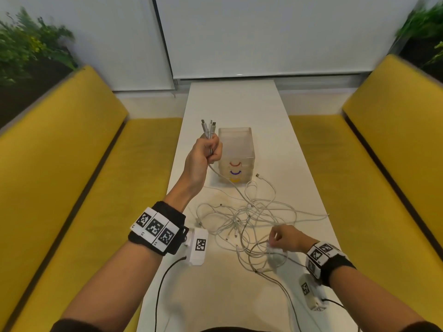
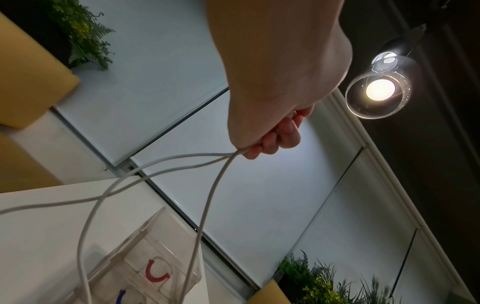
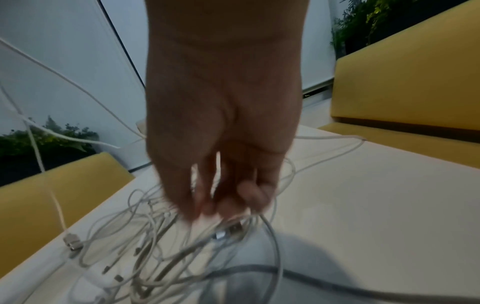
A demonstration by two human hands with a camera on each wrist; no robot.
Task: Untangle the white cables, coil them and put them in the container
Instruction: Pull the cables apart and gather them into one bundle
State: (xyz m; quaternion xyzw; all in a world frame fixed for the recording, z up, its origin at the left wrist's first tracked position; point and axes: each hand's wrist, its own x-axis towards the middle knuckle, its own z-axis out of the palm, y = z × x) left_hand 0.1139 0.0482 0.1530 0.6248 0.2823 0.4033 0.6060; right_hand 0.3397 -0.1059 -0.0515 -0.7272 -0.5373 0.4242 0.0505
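Note:
A tangle of white cables (image 1: 249,219) lies on the white table (image 1: 239,295). My left hand (image 1: 207,149) is raised beside the container and grips three cable ends, their plugs (image 1: 208,127) sticking up above the fist. In the left wrist view the three strands (image 2: 166,164) hang down from the left hand (image 2: 267,142). My right hand (image 1: 282,238) is low over the near right of the tangle, fingers pinching cable strands (image 3: 233,224); the right wrist view is blurred. The clear plastic container (image 1: 237,154) with red, blue and yellow handles stands behind the tangle.
Yellow benches (image 1: 79,188) flank the narrow table on both sides. Plants (image 1: 31,44) stand behind the backrests. Black leads (image 1: 165,279) run from the wrist cameras across the table's near end. A loose plug (image 1: 258,175) lies right of the container.

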